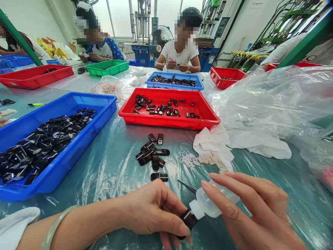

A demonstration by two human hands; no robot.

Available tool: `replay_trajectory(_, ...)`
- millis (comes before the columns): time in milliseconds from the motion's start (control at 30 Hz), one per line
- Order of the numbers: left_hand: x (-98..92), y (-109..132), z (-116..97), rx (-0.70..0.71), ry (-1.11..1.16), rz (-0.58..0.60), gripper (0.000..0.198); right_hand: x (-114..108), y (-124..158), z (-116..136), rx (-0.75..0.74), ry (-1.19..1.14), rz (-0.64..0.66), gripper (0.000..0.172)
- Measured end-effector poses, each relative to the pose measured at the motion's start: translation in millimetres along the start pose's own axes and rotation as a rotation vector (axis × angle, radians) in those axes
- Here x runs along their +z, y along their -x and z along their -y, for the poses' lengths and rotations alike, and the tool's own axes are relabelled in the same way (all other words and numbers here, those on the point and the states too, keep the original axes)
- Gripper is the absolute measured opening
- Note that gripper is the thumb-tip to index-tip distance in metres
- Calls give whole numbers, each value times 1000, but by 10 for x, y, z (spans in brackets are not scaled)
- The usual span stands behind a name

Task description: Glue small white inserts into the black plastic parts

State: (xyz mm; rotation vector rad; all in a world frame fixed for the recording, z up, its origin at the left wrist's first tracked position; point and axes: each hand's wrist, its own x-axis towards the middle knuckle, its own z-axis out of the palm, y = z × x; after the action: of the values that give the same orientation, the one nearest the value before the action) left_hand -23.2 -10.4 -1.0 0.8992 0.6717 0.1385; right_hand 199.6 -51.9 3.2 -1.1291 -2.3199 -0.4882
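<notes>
My left hand [158,211] pinches a small glossy black plastic piece [189,219] between thumb and fingers, low in the head view. A translucent squeeze bottle [212,202] is tilted in my right hand [249,205], its white cap end against or just over the black piece; actual contact cannot be made out. My right thumb is hidden. Behind the bottle, a thin dark pointed tool [186,185] shows in part on the table. Just beyond my hands lies a loose pile of similar black pieces [151,152], with a single black piece [159,177] nearer me.
A blue tray [104,110] full of black pieces stands left, a red tray [169,122] ahead. White cloth [212,139], small pale pieces [210,159] and clear plastic sheeting [260,104] lie right. Several people sit around the plastic-covered table [109,166].
</notes>
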Motion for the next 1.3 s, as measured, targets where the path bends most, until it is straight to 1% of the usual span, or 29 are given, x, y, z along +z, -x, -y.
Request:
replay_trajectory(167,-1,12,-4,6,-1,16,15,6,-14,25,59,-48,-30,32)
replay_trajectory(267,-5,2,0,2,7,13,16,18,-12,24,72,-54,-23,32)
replay_trajectory(467,-1,-8,8,2,31,3,20,23,-6,-42,9,-54,17,35)
replay_trajectory(667,-1,20,-8,4,16,-8,15,16,5,-95,-35,-48,26,37)
replay_trajectory(967,1,1,-10,-7,12,-17,12,25,-1,-47,47,-102,1,34)
replay_trajectory(1100,12,6,-6,-8,2,-12,12,8,-8,-57,-4,-104,29,35)
replay_trajectory(1200,10,9,-11,-7,-14,-3,11,-5,-6,-79,-13,-102,38,35)
replay_trajectory(1300,7,18,-20,-5,-21,2,11,-7,-1,-95,-77,-78,50,34)
